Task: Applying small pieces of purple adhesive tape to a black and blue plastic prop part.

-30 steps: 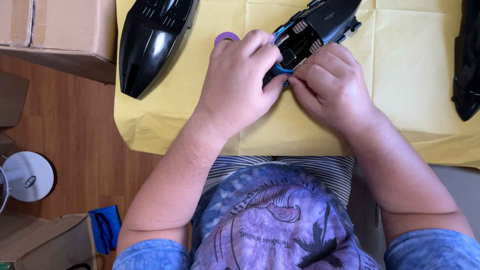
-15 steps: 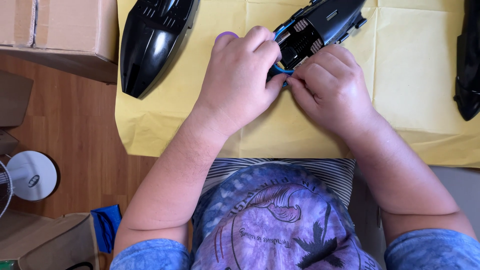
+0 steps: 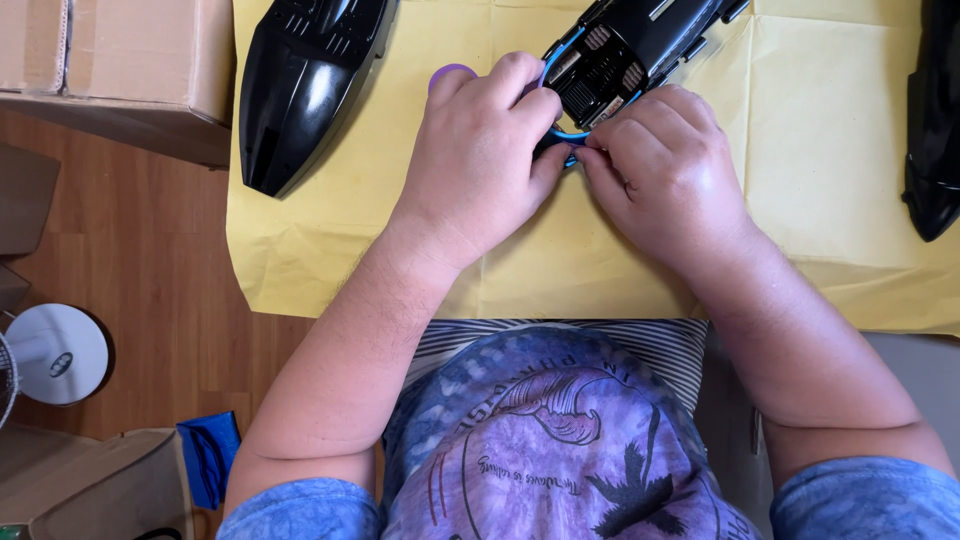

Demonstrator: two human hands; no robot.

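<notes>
Nearest the camera is the person's purple patterned shirt point(image 3: 560, 450), with both bare forearms reaching away from it toward the bench. At the lower left, on the wooden floor point(image 3: 150, 300), stand a brown cardboard box point(image 3: 90, 490) whose contents are not visible, a blue cloth point(image 3: 208, 458) beside it, and a round white fan base point(image 3: 55, 352).

Beyond the shirt a yellow paper sheet point(image 3: 830, 130) covers the bench. On it the left hand point(image 3: 478, 160) and the right hand point(image 3: 665, 170) meet, fingertips almost touching. Both pinch a thin blue loop point(image 3: 570, 133) at the near end of an open black toy boat chassis point(image 3: 630, 45); the fingers are closed on that loop, not spread. The chassis lies directly beyond the 2 hands, touching them, its long axis running diagonally from the hands up toward the far right, with its inner parts facing up. A small purple round piece point(image 3: 450, 73) peeks out just beyond the left hand's knuckles.

Further left, well apart from the hands, a glossy black boat hull shell point(image 3: 305, 85) lies with its pointed end toward the near left. At the far right edge another black hull point(image 3: 932, 120) is partly cut off. At the far left a closed cardboard carton point(image 3: 120, 70) sits beside the sheet.
</notes>
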